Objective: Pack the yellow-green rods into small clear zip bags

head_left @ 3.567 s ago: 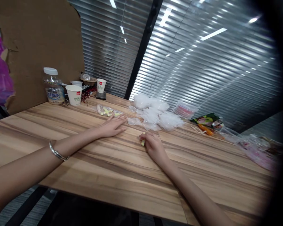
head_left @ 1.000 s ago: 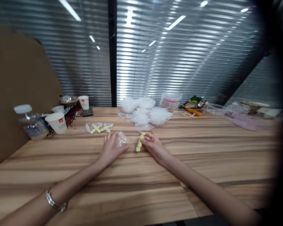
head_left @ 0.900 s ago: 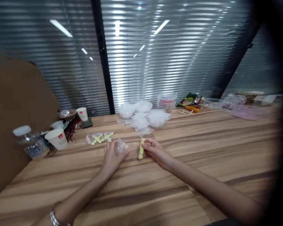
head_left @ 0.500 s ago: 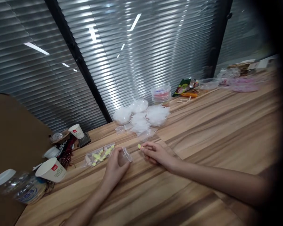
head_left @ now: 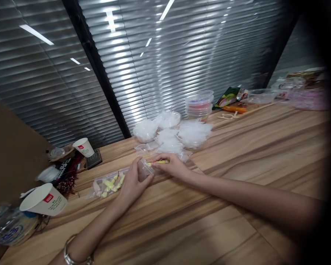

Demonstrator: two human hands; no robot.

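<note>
My left hand [head_left: 134, 180] grips a small clear plastic bag [head_left: 145, 169] between thumb and fingers, its mouth turned to the right. Pinched in my right hand [head_left: 172, 166] is a small slim yellow piece [head_left: 162, 161], one end of which is at the mouth of that bag. Whether its tip is inside, I cannot tell. Just left of my left hand lies a clear bag of yellow and pale pink pieces [head_left: 110, 184], flat on the table and partly covered by the hand.
Piles of clear plastic bags [head_left: 169, 138] lie behind my hands, with stacked plastic tubs [head_left: 199, 105] beyond. On the left stand paper cups [head_left: 45, 200], a phone-like dark slab [head_left: 94, 159] and a clear plastic jar [head_left: 12, 228]. A green packet [head_left: 226, 97] lies far right.
My right hand has moved left with the yellow piece, bringing it to the bag's mouth. The left hand still holds the bag. The camera view has shifted slightly.
</note>
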